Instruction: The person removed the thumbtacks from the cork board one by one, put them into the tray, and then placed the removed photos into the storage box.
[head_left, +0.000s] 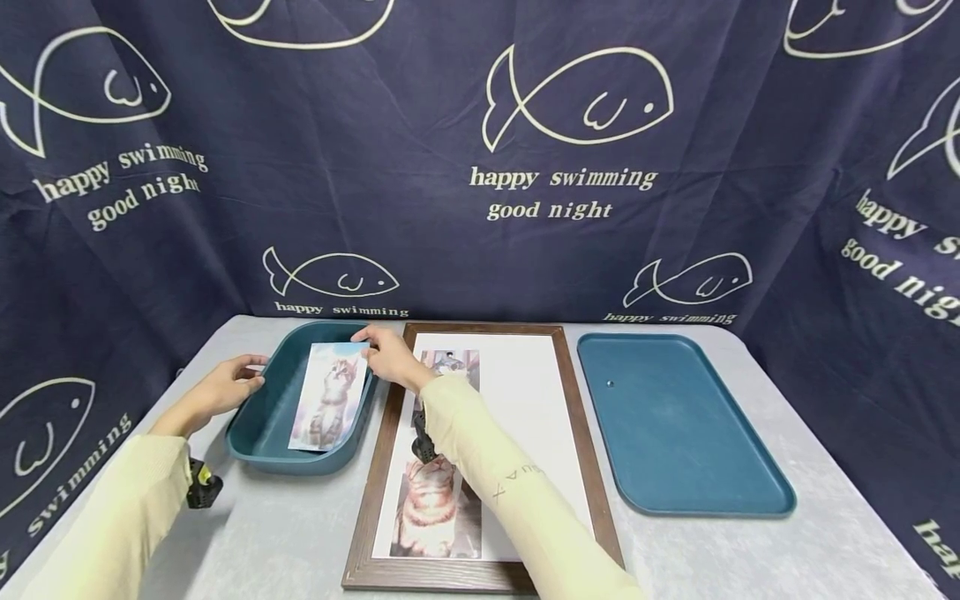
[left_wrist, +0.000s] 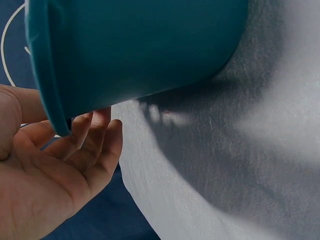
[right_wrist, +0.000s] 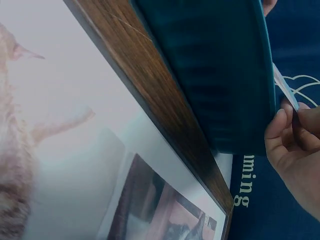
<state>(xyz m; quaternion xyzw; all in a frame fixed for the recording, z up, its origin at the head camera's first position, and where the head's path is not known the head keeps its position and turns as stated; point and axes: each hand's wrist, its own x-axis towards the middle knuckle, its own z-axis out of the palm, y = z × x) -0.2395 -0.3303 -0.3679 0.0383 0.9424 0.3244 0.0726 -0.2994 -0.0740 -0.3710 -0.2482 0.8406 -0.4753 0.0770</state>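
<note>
A blue-green plastic basin [head_left: 251,429] stands on the left of the table. My left hand [head_left: 217,387] is at its left rim; in the left wrist view the thumb passes behind the rim [left_wrist: 42,75] and the curled fingers [left_wrist: 102,145] lie outside it. My right hand [head_left: 392,357] pinches the top right corner of a cat picture card [head_left: 330,396], tilted over the basin. The right wrist view shows this card [right_wrist: 284,87] edge-on between thumb and fingers, at the basin's rim.
A brown wooden frame [head_left: 585,467] with a white board lies mid-table under my right forearm. On its left side are cat pictures, one of an orange cat [head_left: 427,517]. A blue-green tray [head_left: 682,425] lies to the right. Dark blue fish-print cloth [head_left: 420,208] surrounds the table.
</note>
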